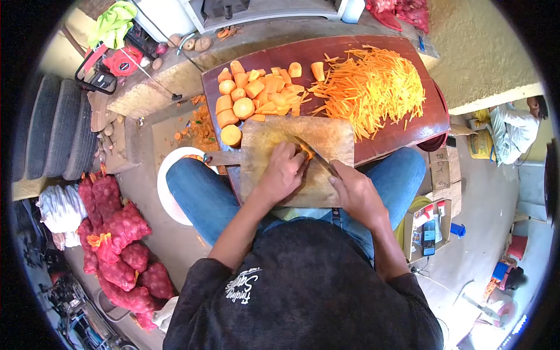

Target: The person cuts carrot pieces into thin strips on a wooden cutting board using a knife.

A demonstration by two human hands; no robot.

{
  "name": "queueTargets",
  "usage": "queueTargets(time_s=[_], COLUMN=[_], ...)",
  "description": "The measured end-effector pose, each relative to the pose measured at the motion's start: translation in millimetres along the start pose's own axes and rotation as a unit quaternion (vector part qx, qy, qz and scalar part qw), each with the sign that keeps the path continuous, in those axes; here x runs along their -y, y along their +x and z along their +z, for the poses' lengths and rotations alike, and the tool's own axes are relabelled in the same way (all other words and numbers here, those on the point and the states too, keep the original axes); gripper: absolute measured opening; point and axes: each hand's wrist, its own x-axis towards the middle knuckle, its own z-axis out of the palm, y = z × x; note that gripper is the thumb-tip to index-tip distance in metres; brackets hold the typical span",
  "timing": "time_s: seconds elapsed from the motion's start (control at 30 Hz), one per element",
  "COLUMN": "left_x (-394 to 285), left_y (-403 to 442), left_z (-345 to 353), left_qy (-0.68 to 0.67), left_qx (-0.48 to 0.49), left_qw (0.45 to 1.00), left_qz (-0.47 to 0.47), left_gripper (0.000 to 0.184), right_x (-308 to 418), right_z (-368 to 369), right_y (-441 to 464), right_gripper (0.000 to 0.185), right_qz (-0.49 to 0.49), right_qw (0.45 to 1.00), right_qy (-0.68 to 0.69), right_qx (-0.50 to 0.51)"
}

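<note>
My right hand (360, 195) is wrapped round the handle of a knife (322, 160), its blade angled up and left over the wooden cutting board (329, 134). On the board my left hand (282, 172) has its fingers bent over a small orange piece of carrot (307, 151), right beside the blade. The fingers hide most of that piece. Beyond the board, carrot chunks and slices (244, 108) lie on the left of the red-brown table (373, 44). A large heap of carrot strips (379, 87) lies to their right.
A white basin (169, 195) stands on the floor by my left knee. Red net sacks (125, 256) are piled farther left, below stacked tyres (55, 128). At the right are a box with a phone (429, 236) and cardboard (446, 172). Another person (513, 131) sits at the far right.
</note>
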Motion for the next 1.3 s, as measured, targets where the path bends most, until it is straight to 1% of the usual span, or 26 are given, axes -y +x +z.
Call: queueTargets(time_s=[0.1, 0.13, 0.2, 0.33, 0.43, 0.5, 0.6, 0.63, 0.73, 0.83, 0.93, 1.03, 1.13, 1.23, 1.3], left_x=[-6.0, -4.2, 1.7, 6.8, 5.7, 4.6, 5.3, 6.5, 9.7, 11.8, 8.7, 7.1, 5.8, 8.9, 6.4], left_y=[0.2, -0.9, -1.5, -1.3, -1.7, -0.9, -0.1, -0.6, -3.8, -1.3, -2.3, -4.1, -3.1, 0.1, -3.7], left_z=[-2.6, -0.6, 4.6, 7.5, 4.4, 2.5, 7.4, 8.7, 12.3, 12.9, 13.5, 12.2, 13.5, 13.8, 15.2], left_qy=[0.063, 0.063, 0.063, 0.063, 0.051, 0.043, 0.040, 0.038, 0.033, 0.030, 0.022, 0.017, 0.012, 0.011, 0.007], left_qx=[-0.020, -0.019, -0.017, -0.011, -0.018, -0.024, -0.051, -0.043, -0.027, -0.040, -0.064, -0.059, -0.065, -0.078, -0.082], left_qw=[0.996, 0.996, 0.995, 0.994, 0.995, 0.996, 0.994, 0.995, 0.997, 0.997, 0.996, 0.997, 0.996, 0.995, 0.995], left_qz=[0.060, 0.063, 0.072, 0.083, 0.083, 0.081, 0.084, 0.076, 0.058, 0.062, 0.058, 0.048, 0.051, 0.060, 0.050], left_gripper=[0.027, 0.029, 0.033, 0.033, 0.034, 0.034, 0.033, 0.032, 0.030, 0.028, 0.026, 0.023, 0.021, 0.020, 0.020], right_x=[-5.0, -6.1, -3.8, -5.3, 12.7, 18.5, 16.7, 15.5, 6.7, 1.2, 15.0, 13.9, 10.1, 14.8, 18.2], right_z=[5.1, 6.2, 2.7, 6.8, -3.2, -10.0, -9.6, -7.7, 2.7, 8.1, -5.9, -1.4, 11.2, 4.6, -0.5], right_y=[-0.4, -1.9, -5.4, -13.8, -21.3, -26.0, -20.4, -16.8, 3.8, 11.8, 4.5, 1.6, 14.0, 14.7, 9.8], right_gripper=[0.034, 0.035, 0.037, 0.039, 0.041, 0.040, 0.038, 0.038, 0.033, 0.030, 0.029, 0.027, 0.024, 0.023, 0.023], right_qz=[-0.028, -0.036, -0.034, -0.027, 0.075, 0.073, 0.074, 0.076, 0.015, -0.013, 0.053, 0.064, 0.014, 0.020, 0.048], right_qw=[0.999, 0.998, 0.999, 0.999, 0.994, 0.994, 0.993, 0.992, 0.997, 0.997, 0.994, 0.993, 0.997, 0.997, 0.994], right_qy=[0.017, 0.024, 0.028, 0.023, 0.015, 0.015, 0.028, 0.036, 0.052, 0.060, 0.052, 0.044, 0.068, 0.062, 0.070], right_qx=[-0.035, -0.050, -0.020, 0.014, 0.076, 0.079, 0.090, 0.094, 0.059, 0.040, 0.080, 0.093, 0.041, 0.041, 0.070])
